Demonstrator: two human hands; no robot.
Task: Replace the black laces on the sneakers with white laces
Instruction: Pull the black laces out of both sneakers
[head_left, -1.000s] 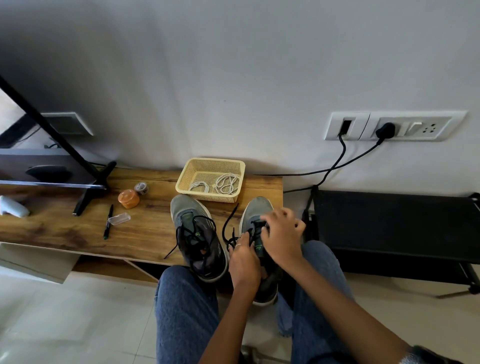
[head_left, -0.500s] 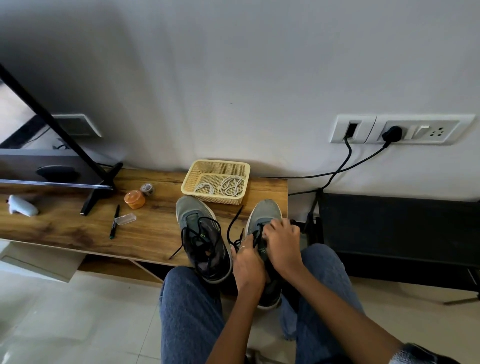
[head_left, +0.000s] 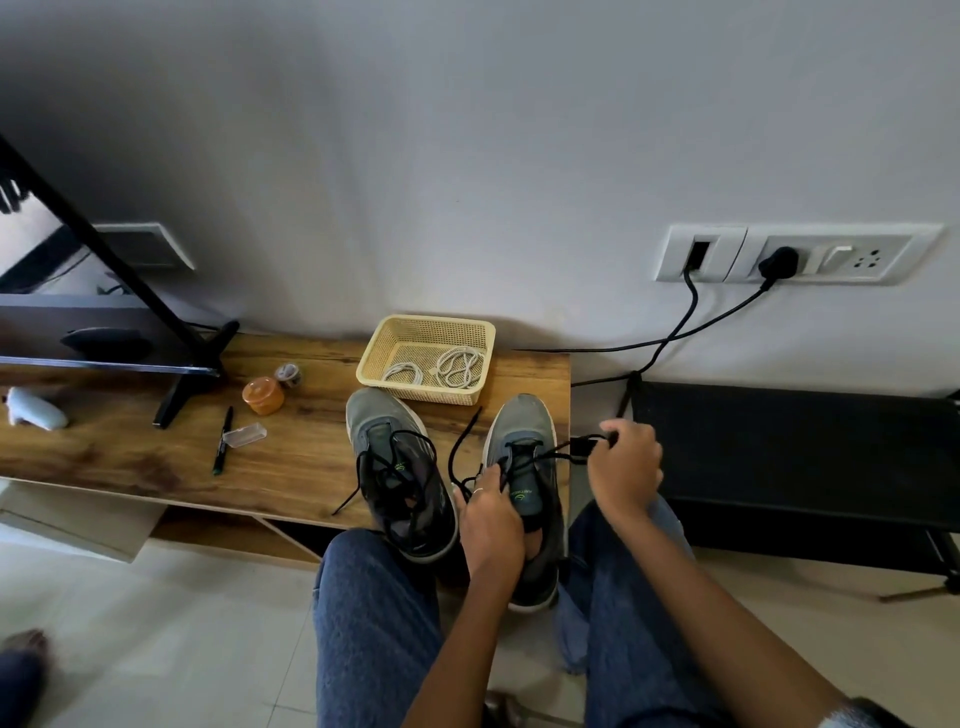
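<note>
Bare wood (head_left: 306, 457) between pen (head_left: 222, 440) and sneakers (head_left: 400, 467).

Two grey sneakers sit side by side on the wooden bench (head_left: 130, 457), heels jutting over its front edge toward the seated person's denim-clad knees. The left hand (head_left: 491, 525) grips the right sneaker (head_left: 524, 431) at its tongue, while the right hand (head_left: 626, 467) pinches a black lace (head_left: 563, 453) drawn out sideways past the shoe's edge. The left sneaker (head_left: 382, 415) has its black lacing loose. Just behind the shoes, a yellow mesh basket (head_left: 374, 358) holds coiled white laces (head_left: 457, 366). Further left lie a black pen (head_left: 222, 441), a clear cap (head_left: 247, 435) and an orange jar (head_left: 263, 396).
</note>
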